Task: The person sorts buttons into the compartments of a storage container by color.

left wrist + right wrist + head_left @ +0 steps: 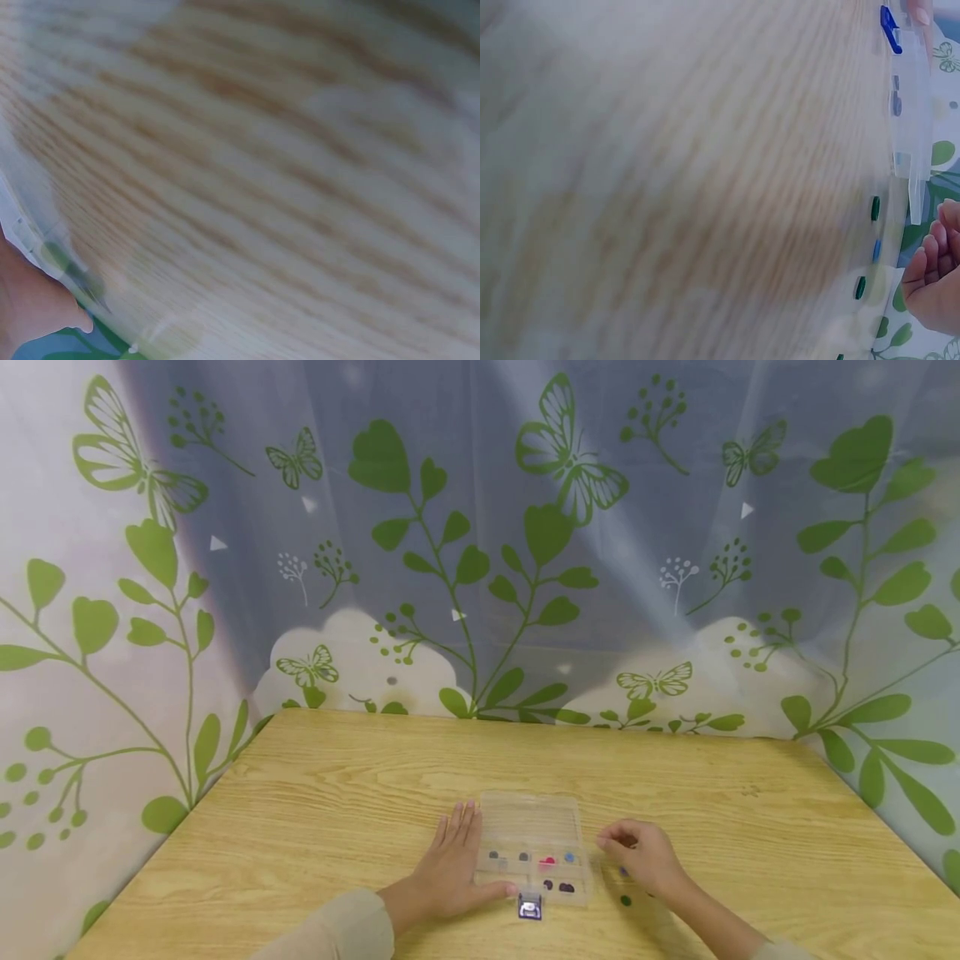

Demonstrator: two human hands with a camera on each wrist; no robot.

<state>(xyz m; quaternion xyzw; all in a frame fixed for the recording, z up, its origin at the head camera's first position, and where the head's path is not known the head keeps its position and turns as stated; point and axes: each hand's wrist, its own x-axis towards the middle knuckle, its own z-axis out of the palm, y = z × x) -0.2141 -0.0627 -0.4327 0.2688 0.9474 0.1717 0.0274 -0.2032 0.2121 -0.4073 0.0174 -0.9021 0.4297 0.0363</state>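
A clear plastic compartment box (504, 883) with its see-through lid (528, 818) tipped back lies on the table. My left hand (450, 864) lies along the box's left side with fingers straight, its thumb reaching over the front edge near the blue clasp (529, 907). Inside are small grey discs (523, 857), red pieces (547, 862), a blue piece (569, 857) and dark purple pieces (566, 887). Just right of the box is my right hand (645, 856), fingers bent and thumb and forefinger tips together; I cannot tell if a small piece is between them.
Below the right hand, a blue disc (623, 871) and a green disc (626, 901) lie on the wooden table (337, 793). More green discs (861, 287) show in the right wrist view. A curtain (480, 568) printed with leaves and butterflies hangs behind the table's far edge.
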